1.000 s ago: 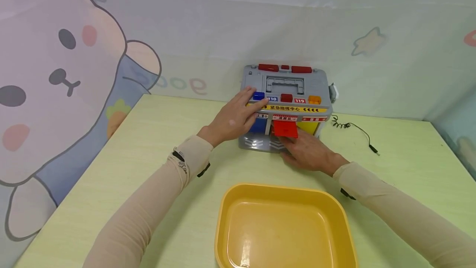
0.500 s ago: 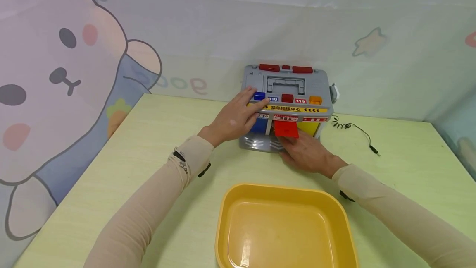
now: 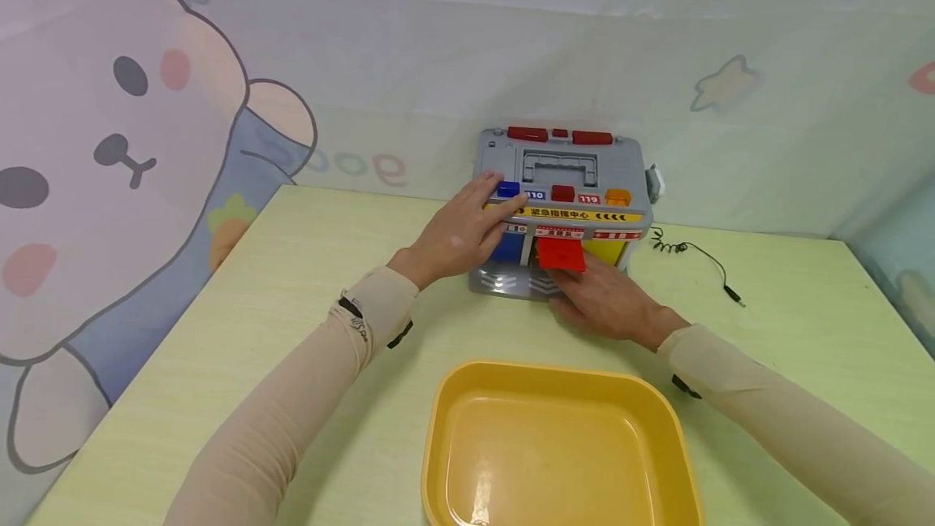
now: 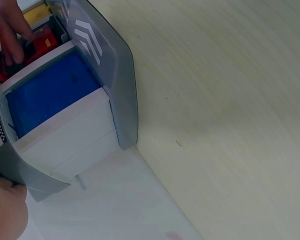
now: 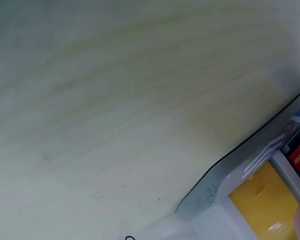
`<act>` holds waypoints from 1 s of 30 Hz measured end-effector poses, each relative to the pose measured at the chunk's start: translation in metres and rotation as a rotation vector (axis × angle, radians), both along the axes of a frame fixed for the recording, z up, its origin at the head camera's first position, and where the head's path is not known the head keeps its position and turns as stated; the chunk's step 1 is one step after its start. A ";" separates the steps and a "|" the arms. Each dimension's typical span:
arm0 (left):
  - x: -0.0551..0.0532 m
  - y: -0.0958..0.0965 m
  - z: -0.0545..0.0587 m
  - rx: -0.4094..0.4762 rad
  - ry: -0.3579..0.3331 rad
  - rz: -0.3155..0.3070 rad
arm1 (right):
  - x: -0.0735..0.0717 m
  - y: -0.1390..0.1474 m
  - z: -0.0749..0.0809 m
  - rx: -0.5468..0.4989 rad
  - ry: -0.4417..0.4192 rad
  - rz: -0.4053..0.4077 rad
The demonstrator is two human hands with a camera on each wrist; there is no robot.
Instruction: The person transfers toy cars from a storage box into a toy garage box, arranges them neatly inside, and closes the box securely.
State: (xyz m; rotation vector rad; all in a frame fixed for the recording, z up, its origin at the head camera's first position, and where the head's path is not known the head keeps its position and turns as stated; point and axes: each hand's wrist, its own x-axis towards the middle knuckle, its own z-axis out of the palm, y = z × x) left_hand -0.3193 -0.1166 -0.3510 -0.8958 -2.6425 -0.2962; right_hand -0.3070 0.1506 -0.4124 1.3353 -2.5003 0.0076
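Observation:
In the head view, a grey toy rescue station (image 3: 504, 154) stands at the back of the table, with a blue door (image 3: 508, 247), a raised red door (image 3: 561, 254) and a yellow door (image 3: 605, 250). My left hand (image 3: 458, 232) rests on its front left corner, fingers laid over the top by the blue button. Under the red door, my right hand (image 3: 609, 300) reaches into the middle bay. The left wrist view shows its fairly straight fingers (image 4: 12, 22) in that bay beside a small red toy vehicle (image 4: 44, 43); its thumb is hidden there.
A yellow tray (image 3: 562, 368) lies in front of the station, close to the person. To the right, a coiled black cord (image 3: 697, 248) with a plug lies on the pale green table (image 3: 789, 347). A printed cloth (image 3: 409, 63) hangs right behind the station.

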 end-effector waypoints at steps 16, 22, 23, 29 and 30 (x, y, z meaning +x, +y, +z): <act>-0.001 0.000 -0.002 0.012 -0.003 -0.007 | 0.009 0.033 0.001 -0.032 0.095 0.073; 0.000 0.000 -0.001 0.018 -0.009 -0.001 | 0.009 0.043 0.002 -0.102 0.154 0.103; 0.000 0.000 -0.001 0.018 -0.009 -0.002 | 0.010 0.045 0.002 -0.108 0.156 0.101; 0.000 0.000 0.000 0.013 -0.017 -0.003 | 0.013 0.050 0.005 -0.198 0.178 0.137; 0.000 0.000 0.001 0.013 -0.018 -0.002 | 0.013 0.050 0.006 -0.222 0.185 0.151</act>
